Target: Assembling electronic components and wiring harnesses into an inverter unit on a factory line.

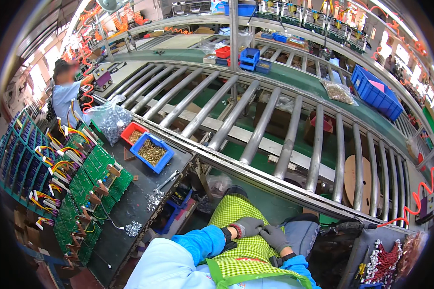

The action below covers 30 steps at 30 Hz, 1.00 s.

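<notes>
Both hands lie low in the near middle of the scene, on a green-and-white checked fabric apron (241,241) that covers the person's lap. The left hand (248,225), in a grey knit glove, lies on the apron with its fingers loosely curled and grasps nothing. The right hand (274,237), gloved in the same grey, lies just beside it, relaxed with its fingers pointing toward the left hand; the 2 hands touch or nearly touch, and which cannot be told. Light blue sleeves (197,243) cover both forearms.

To the left stands a dark flat workbench (135,202). On its far end sit a blue rectangular plastic bin of brass-coloured screws (152,152) and, just beside it, a smaller red plastic bin (132,133), with a clear plastic bag of small silver parts (110,120) beyond them. A silver metal wrench (166,181) lies near the bench's right edge. Green printed circuit boards (89,185) with yellow and orange wires stand in rows along the bench's left side.

Beyond the lap, a conveyor of long grey metal rollers (260,125) crosses the scene from left to right. At the far left, another person in a light blue shirt (65,98) works.
</notes>
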Each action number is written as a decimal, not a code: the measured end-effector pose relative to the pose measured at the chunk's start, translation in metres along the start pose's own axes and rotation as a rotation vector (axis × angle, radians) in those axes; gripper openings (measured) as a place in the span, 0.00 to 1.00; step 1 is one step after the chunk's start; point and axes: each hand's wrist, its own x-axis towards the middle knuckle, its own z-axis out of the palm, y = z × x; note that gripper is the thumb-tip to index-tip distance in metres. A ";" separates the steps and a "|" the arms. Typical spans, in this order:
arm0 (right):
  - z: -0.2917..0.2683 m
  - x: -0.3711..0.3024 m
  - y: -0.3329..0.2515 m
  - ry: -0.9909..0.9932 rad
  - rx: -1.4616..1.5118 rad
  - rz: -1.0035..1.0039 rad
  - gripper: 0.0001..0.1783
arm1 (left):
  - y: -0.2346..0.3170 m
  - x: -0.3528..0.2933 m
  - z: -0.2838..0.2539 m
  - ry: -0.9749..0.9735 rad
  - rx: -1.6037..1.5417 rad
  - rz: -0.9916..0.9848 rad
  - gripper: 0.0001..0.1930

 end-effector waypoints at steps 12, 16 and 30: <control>0.002 -0.001 0.002 0.034 0.022 -0.011 0.18 | -0.001 0.000 0.002 -0.001 0.006 0.005 0.16; 0.002 -0.001 0.000 0.037 0.033 -0.033 0.19 | -0.002 -0.001 0.002 0.008 0.000 0.005 0.16; -0.001 -0.001 -0.006 0.027 -0.007 0.019 0.18 | -0.004 0.001 0.001 -0.038 -0.004 -0.007 0.18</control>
